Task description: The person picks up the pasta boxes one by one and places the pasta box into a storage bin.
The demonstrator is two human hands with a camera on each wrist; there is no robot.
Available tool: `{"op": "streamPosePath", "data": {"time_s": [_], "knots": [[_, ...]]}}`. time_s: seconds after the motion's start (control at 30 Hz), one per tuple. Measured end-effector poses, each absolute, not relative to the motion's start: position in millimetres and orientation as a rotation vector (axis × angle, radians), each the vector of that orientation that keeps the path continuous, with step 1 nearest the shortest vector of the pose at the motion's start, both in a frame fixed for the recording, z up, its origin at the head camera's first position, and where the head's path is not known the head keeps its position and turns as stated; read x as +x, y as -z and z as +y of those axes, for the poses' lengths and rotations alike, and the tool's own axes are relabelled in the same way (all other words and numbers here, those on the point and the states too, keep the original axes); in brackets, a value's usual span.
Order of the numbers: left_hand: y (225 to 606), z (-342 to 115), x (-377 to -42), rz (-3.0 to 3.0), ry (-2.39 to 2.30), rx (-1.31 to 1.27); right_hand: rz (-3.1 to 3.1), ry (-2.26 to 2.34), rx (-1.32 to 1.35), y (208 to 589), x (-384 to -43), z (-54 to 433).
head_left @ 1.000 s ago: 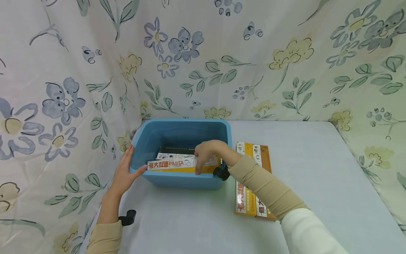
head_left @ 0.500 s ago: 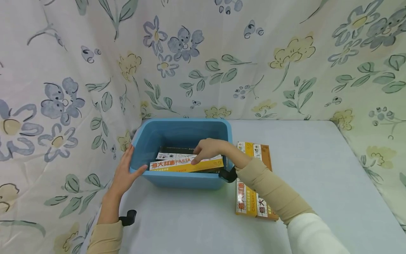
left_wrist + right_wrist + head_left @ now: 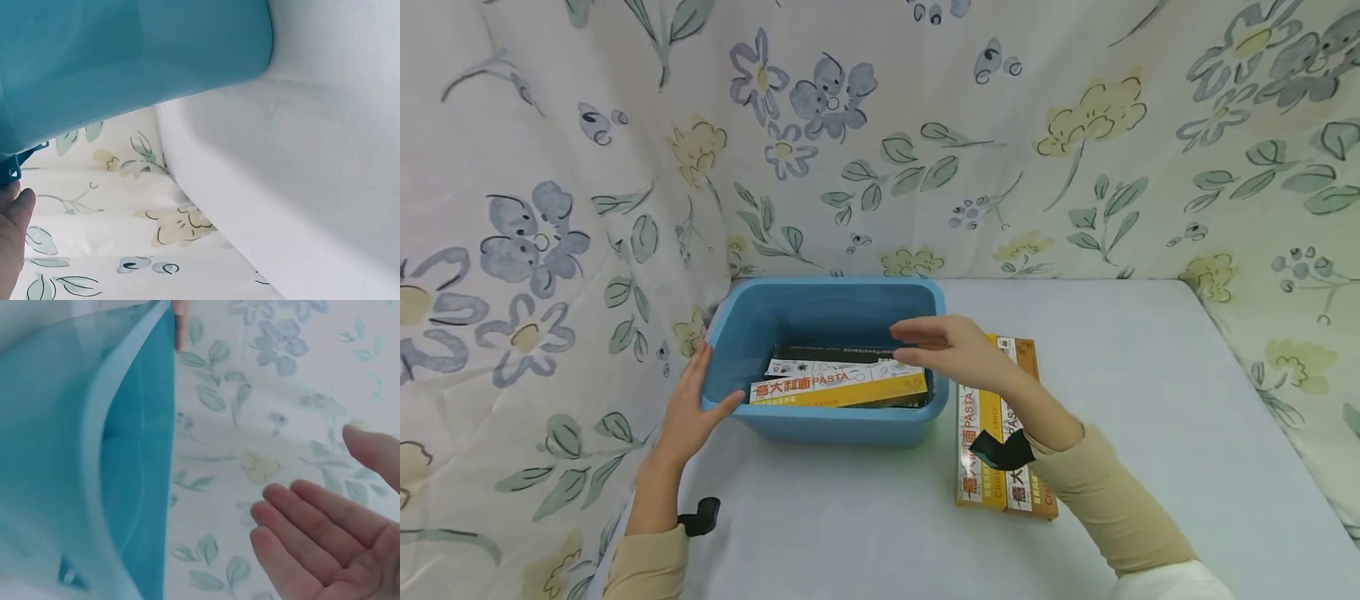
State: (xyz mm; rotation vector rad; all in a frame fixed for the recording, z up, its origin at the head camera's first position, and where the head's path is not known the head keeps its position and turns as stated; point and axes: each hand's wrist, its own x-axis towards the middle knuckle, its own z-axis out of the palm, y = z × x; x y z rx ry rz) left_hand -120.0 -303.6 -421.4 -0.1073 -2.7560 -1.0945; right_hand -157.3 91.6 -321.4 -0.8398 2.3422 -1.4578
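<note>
A blue plastic storage bin (image 3: 842, 427) stands on the white table, holding several long, flat boxes. On top lies a white-and-yellow pasta box (image 3: 838, 389), slightly slanted, over another white box and a black box (image 3: 827, 353). My left hand (image 3: 688, 417) holds the bin's front left corner, thumb over the rim and fingers along the outer side. Above the bin's right rim, my right hand (image 3: 958, 354) has its fingers extended and holds nothing; the right wrist view also shows its palm bare. Beneath the right forearm lie yellow and orange-brown pasta boxes (image 3: 972, 479), side by side and partly covered.
A floral curtain (image 3: 1000, 167) hangs behind the table and along its left and right sides. The white tabletop (image 3: 1150, 400) stretches right of the loose boxes and in front of the bin.
My right hand has let go of the top pasta box, then lifted and moved right, out over the rim. The box settled into a slight slant. My left hand stays at the corner.
</note>
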Motion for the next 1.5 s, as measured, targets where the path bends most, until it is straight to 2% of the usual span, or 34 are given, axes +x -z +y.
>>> {"op": "streamPosePath", "data": {"time_s": [0.43,0.8,1.07,1.23,1.5], "knots": [[417.6,-300.4,-119.1,-2.759,1.087,-0.099,2.631,1.679,-0.418,354.0,-115.9,153.8],[419.2,-302.0,-117.5,-2.759,1.081,-0.097,2.828,1.58,-0.095,411.7,-90.2,187.7],[422.3,-301.7,-120.6,-2.746,1.081,-0.108,2.905,1.404,0.163,458.2,-64.3,191.4],[421.5,-302.1,-120.4,-2.741,1.077,-0.108,2.901,1.232,0.195,480.7,-53.7,186.5],[420.6,-302.2,-119.2,-2.758,1.067,-0.104,2.711,1.214,0.185,499.0,-49.0,185.6]]}}
